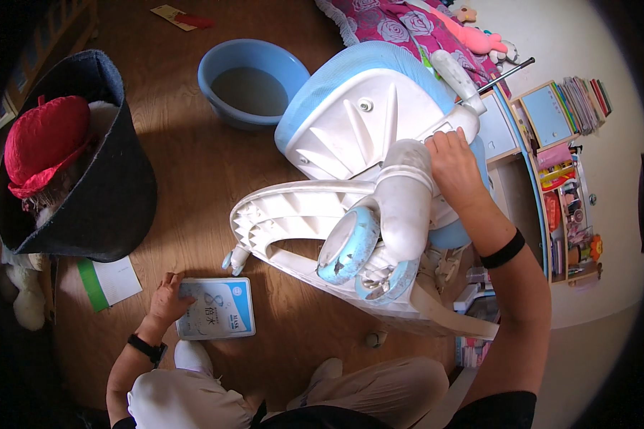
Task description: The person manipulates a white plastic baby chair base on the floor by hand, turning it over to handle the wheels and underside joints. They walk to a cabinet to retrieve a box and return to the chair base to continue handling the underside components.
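A child's swivel chair lies tipped over in front of me, with a blue seat (329, 71), a white plastic underside (350, 118) and a white base (293, 196). Scuffed blue casters (347, 245) point toward me. Up by the chair's thick white stem, my right hand (454, 164) is closed on the white frame; its fingertips are partly hidden. Low on the left, my left hand (170, 299) grips the left edge of a flat white and blue box (218, 309) that is down at floor level.
A blue basin (215, 75) of murky water stands beyond the chair. At left is a dark felt basket (114, 186) holding a red cloth item (46, 139). A green and white card (111, 282) lies on the wooden floor. Shelves with books (587, 104) line the right.
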Motion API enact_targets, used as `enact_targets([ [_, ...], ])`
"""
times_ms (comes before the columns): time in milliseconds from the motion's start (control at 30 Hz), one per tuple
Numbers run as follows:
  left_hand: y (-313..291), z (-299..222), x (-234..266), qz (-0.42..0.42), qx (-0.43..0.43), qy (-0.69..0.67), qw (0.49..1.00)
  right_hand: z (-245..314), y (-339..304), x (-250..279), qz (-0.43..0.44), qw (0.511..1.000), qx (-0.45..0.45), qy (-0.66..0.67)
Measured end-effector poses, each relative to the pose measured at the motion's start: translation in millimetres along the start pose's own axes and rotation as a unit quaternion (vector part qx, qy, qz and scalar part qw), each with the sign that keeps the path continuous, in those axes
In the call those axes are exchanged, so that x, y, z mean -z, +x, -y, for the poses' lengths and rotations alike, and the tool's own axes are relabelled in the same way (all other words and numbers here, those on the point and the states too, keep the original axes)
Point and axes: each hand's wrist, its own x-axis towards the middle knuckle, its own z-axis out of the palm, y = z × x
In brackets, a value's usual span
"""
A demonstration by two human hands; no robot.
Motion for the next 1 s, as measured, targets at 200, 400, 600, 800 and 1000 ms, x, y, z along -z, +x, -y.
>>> enact_targets([
  [200,-1.3,-0.1,-0.5,-0.001,0.003,-0.001,1.000,1.1,0.5,-4.7,0.016,0.999,0.001,-0.044],
  [400,-0.1,-0.8,1.3,0.007,0.004,0.005,1.000,-0.4,-4.4,-6.2,-0.010,0.999,-0.011,-0.043],
  [600,-0.5,7.6,-3.5,-0.004,-0.007,-0.010,1.000,4.5,3.8,2.5,0.027,0.998,-0.002,-0.058],
  [800,0.3,1.9,-1.0,0.006,0.003,-0.006,1.000,8.3,7.8,-2.9,0.038,0.996,0.002,-0.075],
  [1000,-0.9,1.5,-0.6,0.004,0.001,-0.005,1.000,16.0,11.4,-4.8,0.056,0.990,-0.041,-0.121],
])
